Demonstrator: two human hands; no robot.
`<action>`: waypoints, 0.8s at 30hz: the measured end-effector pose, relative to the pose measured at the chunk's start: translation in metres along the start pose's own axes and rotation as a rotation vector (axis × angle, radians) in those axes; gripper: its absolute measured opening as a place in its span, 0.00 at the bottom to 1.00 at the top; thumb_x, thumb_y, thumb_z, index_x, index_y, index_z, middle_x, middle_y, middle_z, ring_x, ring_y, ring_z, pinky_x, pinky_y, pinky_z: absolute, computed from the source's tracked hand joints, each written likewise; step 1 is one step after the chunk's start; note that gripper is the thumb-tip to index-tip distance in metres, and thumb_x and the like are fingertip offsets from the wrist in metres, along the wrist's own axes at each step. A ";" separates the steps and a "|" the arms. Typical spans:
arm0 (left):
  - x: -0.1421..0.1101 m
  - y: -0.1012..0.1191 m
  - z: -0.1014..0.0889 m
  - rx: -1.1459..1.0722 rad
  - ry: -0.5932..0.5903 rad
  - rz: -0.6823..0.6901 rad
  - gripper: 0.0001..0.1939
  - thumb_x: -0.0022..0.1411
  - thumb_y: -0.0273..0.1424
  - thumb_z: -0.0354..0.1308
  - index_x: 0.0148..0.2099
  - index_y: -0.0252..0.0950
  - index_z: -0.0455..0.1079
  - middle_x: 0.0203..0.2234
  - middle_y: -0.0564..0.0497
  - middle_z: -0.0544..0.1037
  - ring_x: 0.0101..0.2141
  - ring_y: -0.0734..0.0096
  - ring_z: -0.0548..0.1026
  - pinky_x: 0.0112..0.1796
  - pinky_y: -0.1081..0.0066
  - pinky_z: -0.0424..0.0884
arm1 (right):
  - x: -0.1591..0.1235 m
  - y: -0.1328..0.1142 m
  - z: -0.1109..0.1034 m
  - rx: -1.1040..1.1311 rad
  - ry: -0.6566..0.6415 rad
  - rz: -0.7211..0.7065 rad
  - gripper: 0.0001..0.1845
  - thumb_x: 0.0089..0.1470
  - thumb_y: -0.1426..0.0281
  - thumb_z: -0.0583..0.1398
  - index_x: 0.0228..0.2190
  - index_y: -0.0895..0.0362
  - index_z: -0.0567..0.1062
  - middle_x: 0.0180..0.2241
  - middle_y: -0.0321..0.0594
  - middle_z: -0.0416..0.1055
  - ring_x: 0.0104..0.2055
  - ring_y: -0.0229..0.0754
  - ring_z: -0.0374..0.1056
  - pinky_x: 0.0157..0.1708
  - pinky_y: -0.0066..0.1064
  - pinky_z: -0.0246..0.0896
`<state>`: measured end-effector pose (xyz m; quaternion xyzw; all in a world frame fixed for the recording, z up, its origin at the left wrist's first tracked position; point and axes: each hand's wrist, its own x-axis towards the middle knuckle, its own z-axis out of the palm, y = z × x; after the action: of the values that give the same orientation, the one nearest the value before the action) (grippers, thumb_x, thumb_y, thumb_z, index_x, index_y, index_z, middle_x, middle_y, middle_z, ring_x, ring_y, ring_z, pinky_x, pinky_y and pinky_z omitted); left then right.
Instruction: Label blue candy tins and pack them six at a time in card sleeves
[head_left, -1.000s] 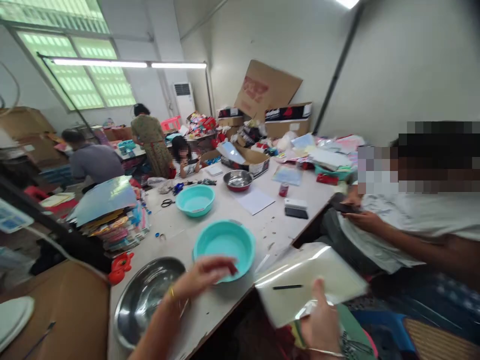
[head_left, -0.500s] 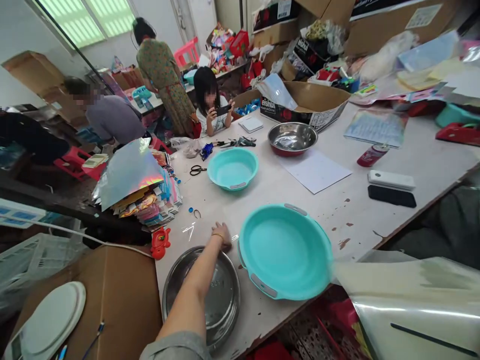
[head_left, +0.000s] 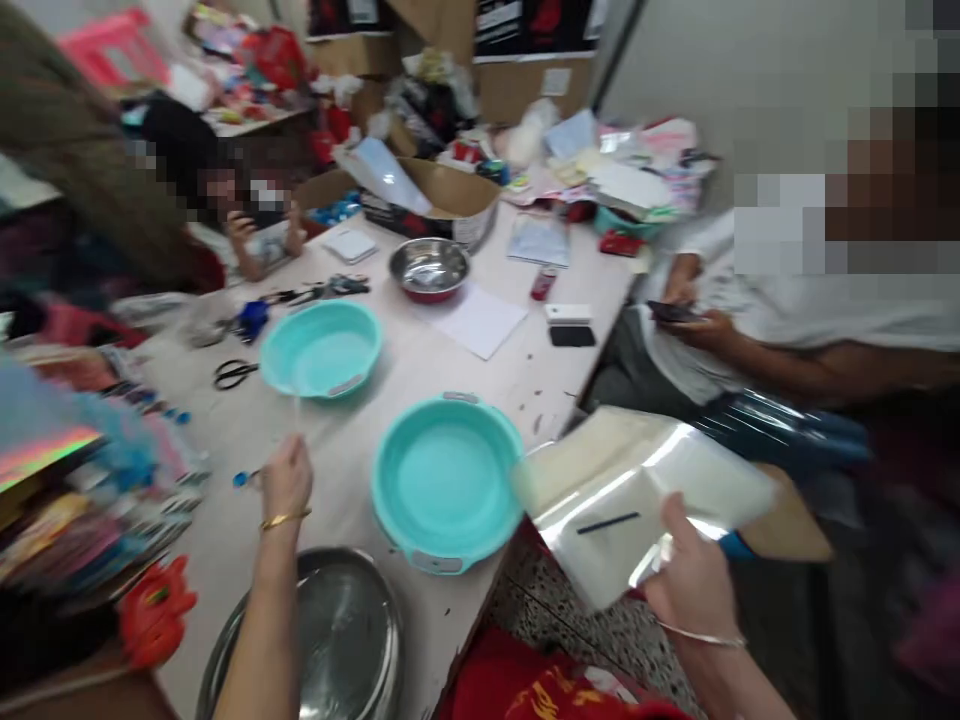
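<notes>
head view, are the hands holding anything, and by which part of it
The right hand holds glossy translucent sheeting by its near edge, thumb on top. Whether the left hand holds anything cannot be told.

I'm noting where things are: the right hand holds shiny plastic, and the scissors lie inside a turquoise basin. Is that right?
No: the head view shows the scissors on the table beside a turquoise basin. The right hand does hold shiny plastic.
</notes>
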<state>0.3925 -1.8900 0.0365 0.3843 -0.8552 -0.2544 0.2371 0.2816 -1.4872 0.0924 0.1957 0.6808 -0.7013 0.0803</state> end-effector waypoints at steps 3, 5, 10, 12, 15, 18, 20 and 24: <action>-0.011 0.074 -0.005 -0.366 0.004 0.322 0.21 0.68 0.33 0.44 0.61 0.39 0.61 0.55 0.47 0.70 0.55 0.62 0.67 0.57 0.60 0.63 | 0.001 -0.012 0.004 0.180 0.135 -0.022 0.33 0.42 0.52 0.65 0.46 0.61 0.72 0.34 0.42 0.77 0.36 0.46 0.74 0.31 0.32 0.71; -0.037 0.140 0.006 -0.534 -0.172 0.666 0.22 0.68 0.31 0.45 0.63 0.41 0.58 0.59 0.49 0.65 0.59 0.64 0.63 0.59 0.60 0.60 | -0.003 -0.022 0.000 0.333 0.153 -0.006 0.33 0.39 0.54 0.68 0.44 0.60 0.73 0.35 0.42 0.77 0.35 0.47 0.74 0.32 0.34 0.72; -0.121 0.294 0.072 -0.639 -0.662 1.371 0.24 0.67 0.27 0.44 0.64 0.43 0.55 0.63 0.46 0.57 0.62 0.65 0.56 0.59 0.59 0.60 | -0.014 -0.044 -0.056 0.544 0.132 -0.011 0.30 0.38 0.57 0.68 0.43 0.59 0.74 0.37 0.44 0.78 0.38 0.49 0.74 0.35 0.37 0.72; -0.153 0.338 0.098 -0.615 -0.822 1.531 0.24 0.67 0.29 0.45 0.64 0.41 0.55 0.63 0.45 0.58 0.63 0.64 0.55 0.60 0.58 0.58 | -0.010 -0.049 -0.093 0.624 0.114 -0.039 0.31 0.39 0.57 0.68 0.44 0.59 0.74 0.39 0.45 0.77 0.40 0.50 0.74 0.36 0.38 0.71; -0.202 0.391 0.128 -0.577 -0.969 1.639 0.26 0.65 0.36 0.52 0.64 0.40 0.56 0.63 0.43 0.57 0.63 0.61 0.54 0.60 0.57 0.57 | 0.003 -0.054 -0.159 0.728 0.209 -0.132 0.30 0.39 0.57 0.69 0.44 0.59 0.74 0.40 0.45 0.77 0.41 0.50 0.73 0.37 0.37 0.71; -0.259 0.445 0.153 -0.553 -1.048 1.685 0.29 0.62 0.39 0.55 0.64 0.40 0.57 0.64 0.43 0.55 0.64 0.57 0.52 0.60 0.56 0.57 | 0.019 -0.062 -0.234 0.808 0.328 -0.203 0.28 0.38 0.58 0.69 0.40 0.60 0.75 0.38 0.45 0.77 0.39 0.49 0.74 0.36 0.36 0.70; -0.301 0.486 0.170 -0.536 -1.086 1.704 0.26 0.65 0.37 0.51 0.64 0.41 0.57 0.64 0.45 0.54 0.64 0.58 0.50 0.60 0.56 0.56 | 0.030 -0.070 -0.290 0.868 0.346 -0.223 0.27 0.38 0.57 0.68 0.38 0.60 0.75 0.35 0.45 0.78 0.39 0.50 0.74 0.36 0.36 0.70; -0.391 0.578 0.206 -0.545 -1.191 1.703 0.22 0.68 0.34 0.46 0.63 0.42 0.58 0.65 0.47 0.52 0.64 0.60 0.51 0.61 0.56 0.55 | 0.049 -0.090 -0.410 0.965 0.351 -0.282 0.27 0.37 0.56 0.68 0.36 0.61 0.74 0.32 0.45 0.78 0.40 0.51 0.73 0.34 0.35 0.71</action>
<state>0.1900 -1.2012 0.1551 -0.5897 -0.7341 -0.3342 -0.0409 0.2702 -1.0697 0.1578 0.2315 0.3035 -0.8955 -0.2289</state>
